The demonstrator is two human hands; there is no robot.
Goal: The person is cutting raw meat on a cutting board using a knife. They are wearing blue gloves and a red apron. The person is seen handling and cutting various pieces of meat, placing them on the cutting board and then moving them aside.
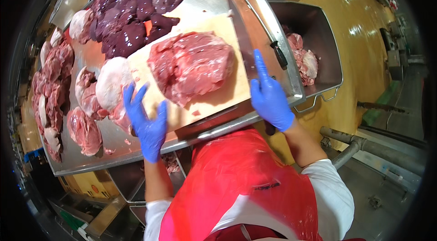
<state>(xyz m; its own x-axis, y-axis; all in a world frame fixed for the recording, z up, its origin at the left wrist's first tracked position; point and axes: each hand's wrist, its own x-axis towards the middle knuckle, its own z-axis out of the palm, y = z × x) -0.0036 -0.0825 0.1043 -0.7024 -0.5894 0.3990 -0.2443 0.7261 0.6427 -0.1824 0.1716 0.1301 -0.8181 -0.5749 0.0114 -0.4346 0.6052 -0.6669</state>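
My left hand (pixel 148 127), in a blue glove, is open with fingers spread, at the left edge of the pale cutting board (pixel 223 100), over or beside a piece of meat with a white fat cover (pixel 113 84). A large red boneless cut of meat (pixel 193 63) lies on the board, apart from both hands. My right hand (pixel 271 102), also blue-gloved, is closed around a long knife (pixel 241 36), index finger stretched along it. The blade points away past the board's right edge; the dark handle end shows below the hand. A sharpening steel (pixel 273 41) with a black handle lies farther right.
Dark red livers (pixel 136 9) are heaped at the far left of the metal table (pixel 109 163). Several meat pieces (pixel 52 91) lie along its left side. A metal bin (pixel 327 36) with meat scraps stands right; another bin (pixel 129 182) sits below the near edge. Metal pipes (pixel 359 143) run at lower right.
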